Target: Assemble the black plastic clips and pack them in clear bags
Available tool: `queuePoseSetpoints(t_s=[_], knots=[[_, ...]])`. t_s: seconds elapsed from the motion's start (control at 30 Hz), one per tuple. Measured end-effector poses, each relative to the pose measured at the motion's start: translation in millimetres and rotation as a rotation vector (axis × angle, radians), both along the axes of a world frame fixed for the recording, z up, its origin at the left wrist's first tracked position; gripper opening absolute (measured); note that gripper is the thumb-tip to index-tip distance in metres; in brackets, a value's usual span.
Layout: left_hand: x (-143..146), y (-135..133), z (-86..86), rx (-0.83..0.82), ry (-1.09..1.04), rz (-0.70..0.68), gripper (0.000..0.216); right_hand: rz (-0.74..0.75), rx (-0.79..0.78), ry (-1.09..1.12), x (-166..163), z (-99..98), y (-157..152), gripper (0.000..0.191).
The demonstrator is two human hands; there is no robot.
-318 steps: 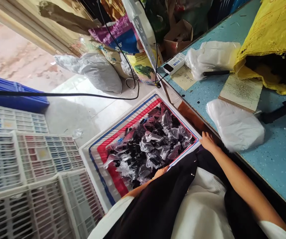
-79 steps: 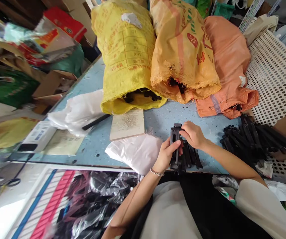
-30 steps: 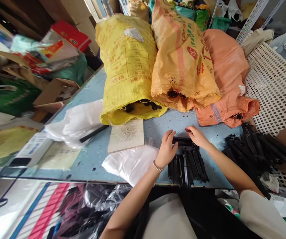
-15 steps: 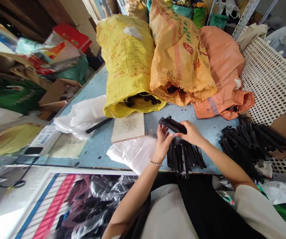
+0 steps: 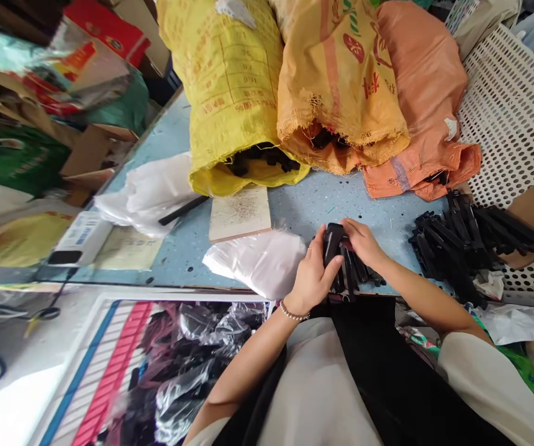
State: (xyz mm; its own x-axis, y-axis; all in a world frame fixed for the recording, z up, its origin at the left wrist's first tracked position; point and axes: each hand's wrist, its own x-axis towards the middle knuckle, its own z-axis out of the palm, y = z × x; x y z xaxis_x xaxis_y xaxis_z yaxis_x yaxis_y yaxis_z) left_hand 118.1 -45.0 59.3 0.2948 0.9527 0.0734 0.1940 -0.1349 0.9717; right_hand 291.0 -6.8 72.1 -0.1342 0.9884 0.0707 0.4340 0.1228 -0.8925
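My left hand (image 5: 314,275) is closed around a black plastic part (image 5: 332,241), long and narrow, held tilted above the table. At its far end the fingers of my right hand (image 5: 361,241) press against the same part; their tips are partly hidden. Beneath both hands lies a small pile of similar black parts (image 5: 351,272), close to the table's front edge. Left of my left hand is a stack of clear plastic bags (image 5: 258,261).
Yellow (image 5: 230,93), orange (image 5: 341,93) and salmon (image 5: 422,93) woven sacks lie across the back of the blue table (image 5: 169,257). A larger heap of black parts (image 5: 457,244) sits at right by a perforated white basket (image 5: 518,124). A board (image 5: 240,214) lies left of centre.
The black part has been turned from lying crosswise to pointing toward me, and brought lower and nearer. My left hand now wraps it. The view has tilted downward.
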Motion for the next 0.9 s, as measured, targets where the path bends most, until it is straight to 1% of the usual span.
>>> queuePoseSetpoints(t_s=[0.03,0.07,0.1,0.17,0.23,0.3,0.33,0.4,0.47,0.53,0.6,0.63,0.73,0.77,0.83,0.87,0.9], knots=[[-1,0,-1.4,-0.014,-0.021,0.006,0.072,0.021,-0.081,0.072,-1,-1.6,-4,0.050],[-3,2,-2.1,-0.047,-0.057,0.015,0.072,0.054,-0.120,0.096,-1,-2.2,-9,0.051],[-5,3,-2.1,-0.086,-0.103,0.035,0.071,0.095,-0.114,0.064,0,-2.0,-16,0.052],[-9,7,0.6,-0.174,-0.208,0.093,0.071,0.212,-0.001,-0.131,0,-0.9,-32,0.050],[-11,11,5.3,-0.270,-0.324,0.144,0.067,0.341,0.171,-0.389,-2,-2.3,-48,0.042],[-10,12,9.1,-0.359,-0.416,0.150,0.060,0.418,0.323,-0.574,-5,-8.9,-61,0.033],[-8,12,9.9,-0.386,-0.443,0.147,0.058,0.427,0.377,-0.621,-8,-14.2,-66,0.030],[-5,8,8.5,-0.390,-0.454,0.143,0.055,0.420,0.432,-0.646,-11,-26.5,-73,0.027],[-2,3,4.3,-0.349,-0.417,0.135,0.057,0.422,0.447,-0.626,-13,-36.8,-77,0.029],[-3,-1,0.1,-0.297,-0.351,0.107,0.062,0.446,0.443,-0.601,-10,-39.6,-76,0.030],[-7,-3,-0.9,-0.259,-0.278,0.066,0.065,0.451,0.432,-0.585,-3,-32.0,-71,0.032],[-9,-4,0.3,-0.249,-0.241,0.044,0.066,0.415,0.428,-0.586,2,-24.8,-66,0.032],[-14,-4,9.4,-0.239,-0.142,-0.046,0.067,0.204,0.463,-0.646,18,1.6,-47,0.032],[-15,-5,13.1,-0.244,-0.121,-0.079,0.067,0.161,0.478,-0.669,22,9.0,-40,0.032],[-14,-7,19.1,-0.263,-0.088,-0.139,0.069,0.174,0.466,-0.659,25,18.2,-31,0.033],[-13,-9,20.7,-0.265,-0.064,-0.157,0.070,0.199,0.423,-0.607,24,19.6,-28,0.035],[-13,-10,21.3,-0.250,-0.032,-0.164,0.072,0.213,0.343,-0.506,22,19.3,-27,0.036]])
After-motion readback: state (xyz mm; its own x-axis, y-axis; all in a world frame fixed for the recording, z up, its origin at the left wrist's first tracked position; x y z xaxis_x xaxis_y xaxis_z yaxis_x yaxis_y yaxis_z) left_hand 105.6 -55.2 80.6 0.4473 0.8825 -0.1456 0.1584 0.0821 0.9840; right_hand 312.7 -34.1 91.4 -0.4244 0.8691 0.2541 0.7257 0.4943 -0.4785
